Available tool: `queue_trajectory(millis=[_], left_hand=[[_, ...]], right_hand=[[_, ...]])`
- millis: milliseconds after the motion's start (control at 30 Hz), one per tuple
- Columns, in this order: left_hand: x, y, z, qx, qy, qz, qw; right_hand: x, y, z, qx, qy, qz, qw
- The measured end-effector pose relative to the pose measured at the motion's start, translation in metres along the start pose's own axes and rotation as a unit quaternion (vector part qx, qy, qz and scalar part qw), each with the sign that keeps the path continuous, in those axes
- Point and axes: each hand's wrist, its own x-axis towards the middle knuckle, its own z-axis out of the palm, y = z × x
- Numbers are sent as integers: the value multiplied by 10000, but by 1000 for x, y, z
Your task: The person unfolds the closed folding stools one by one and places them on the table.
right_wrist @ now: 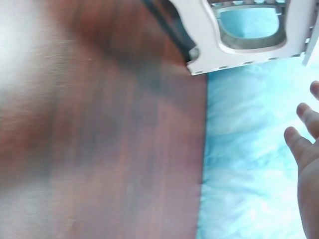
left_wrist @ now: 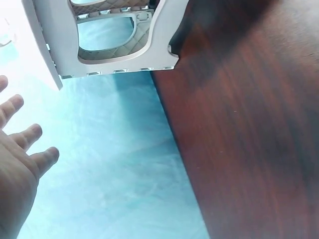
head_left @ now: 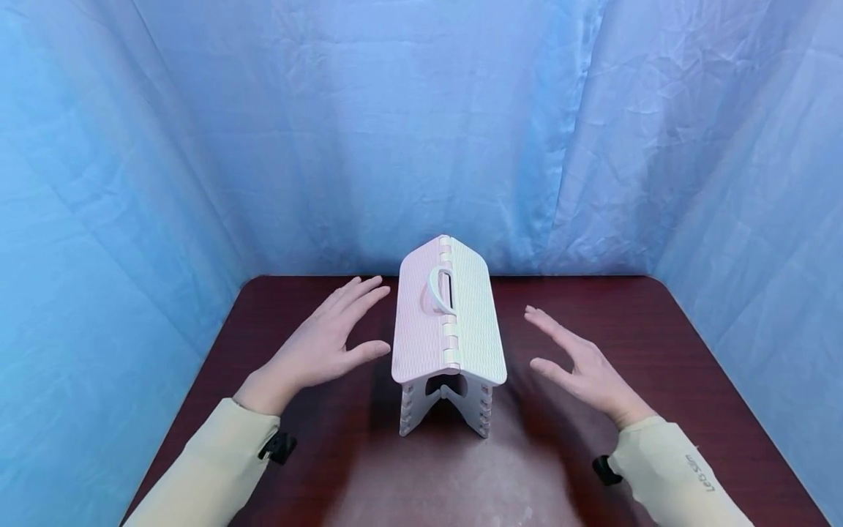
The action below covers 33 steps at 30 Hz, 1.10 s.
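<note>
A white folding step stool (head_left: 476, 307) stands on the table, its textured top peaked along the middle hinge like a small roof. A loop handle (head_left: 436, 290) sticks up at the ridge, and its leg panels (head_left: 413, 407) are partly folded inward beneath. On the stool's left, my left hand (head_left: 323, 344) hovers with fingers spread, the thumb close by the edge of the top. My right hand (head_left: 582, 366) hangs in the air on the other side, fingers extended, a wider gap from the stool. Both wrist views show the stool's leg frame (left_wrist: 112, 64) with its large cutout; neither hand holds anything.
The dark red wooden table (head_left: 316, 461) has rounded far corners. Light blue curtains (head_left: 421, 132) hang behind it and along both sides, close to its edges. Black straps with cameras (head_left: 279, 447) sit at both wrists over pale sleeves.
</note>
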Motion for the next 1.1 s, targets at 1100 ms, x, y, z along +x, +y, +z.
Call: queue_trajectory(millis=[1100], left_hand=[[42,10,19,690,-835,426,9932]], right_hand=[[70,-48,8,429,-875,-838,9917]])
